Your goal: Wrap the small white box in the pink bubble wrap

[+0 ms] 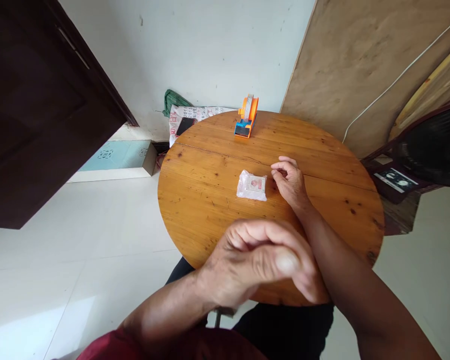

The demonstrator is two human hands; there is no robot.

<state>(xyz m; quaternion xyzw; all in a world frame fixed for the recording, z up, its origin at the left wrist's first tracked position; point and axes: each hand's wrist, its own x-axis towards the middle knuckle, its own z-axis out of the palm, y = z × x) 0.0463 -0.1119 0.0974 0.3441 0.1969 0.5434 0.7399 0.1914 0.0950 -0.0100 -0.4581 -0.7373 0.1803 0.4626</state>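
A small flat packet in clear bubble wrap [241, 186], with a whitish card bearing a red print, lies on the round wooden table [195, 200]. Just right of it, my right hand [289, 181] rests over the tabletop with loosely bent fingers, apart from the packet and holding nothing visible. My left hand [262, 260] is raised close to the camera above the table's near edge. Its fingers bend over loosely, the thumb lies in front of them, and the fingertips are blurred; nothing shows in it. The left hand's palm is hidden.
An orange and blue tape dispenser [246, 117] stands at the table's far edge. Behind are a printed sack [202, 113] and a green bundle [174, 101]. A light-blue box [116, 157] sits on the floor at left, beside a dark door [41, 100]. A black fan [431, 140] is at right.
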